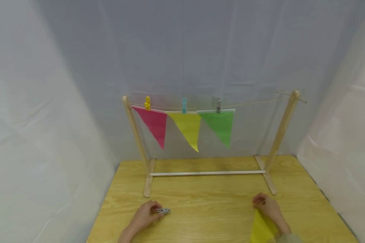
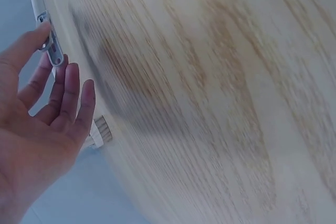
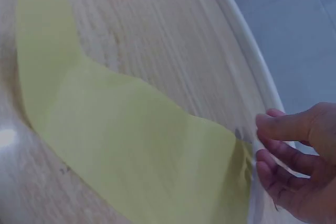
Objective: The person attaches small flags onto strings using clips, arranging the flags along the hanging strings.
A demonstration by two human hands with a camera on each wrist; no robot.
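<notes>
My left hand (image 1: 144, 215) rests on the wooden table (image 1: 207, 206) near its front left and pinches a small grey clothespin (image 1: 163, 211). In the left wrist view the clothespin (image 2: 52, 48) sits between the thumb and fingertips of that hand (image 2: 47, 114). Near the front right, my right hand (image 1: 267, 206) pinches the top edge of a loose yellow pennant (image 1: 261, 229) lying flat on the table. The right wrist view shows the pennant (image 3: 121, 135) spread on the wood, with thumb and fingers of the hand (image 3: 294, 161) closed on its white-banded edge.
A wooden rack (image 1: 137, 138) stands at the back of the table with a string (image 1: 255, 102) between its posts. Pegged along the string's left part hang a pink pennant (image 1: 155, 123), a yellow pennant (image 1: 189, 128) and a green pennant (image 1: 220, 126). White sheeting surrounds the table.
</notes>
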